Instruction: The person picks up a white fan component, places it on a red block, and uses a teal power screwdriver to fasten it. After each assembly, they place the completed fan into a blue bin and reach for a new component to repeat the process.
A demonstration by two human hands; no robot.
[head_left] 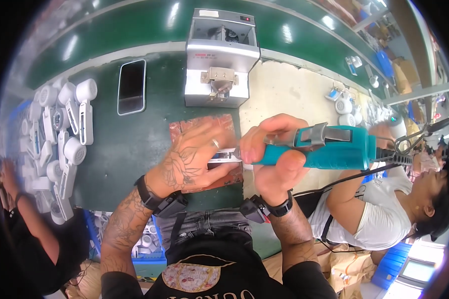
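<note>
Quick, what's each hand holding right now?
Left hand: holding the white part on the red mat.
Right hand: closed around the teal screwdriver.

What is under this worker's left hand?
Beneath the left hand, part of a white piece and of a reddish-brown mat show. The hand covers the rest, which cannot be seen.

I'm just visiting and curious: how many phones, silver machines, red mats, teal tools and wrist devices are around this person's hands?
Phone: 1
Silver machine: 1
Red mat: 1
Teal tool: 1
Wrist devices: 2
Total: 6
</note>
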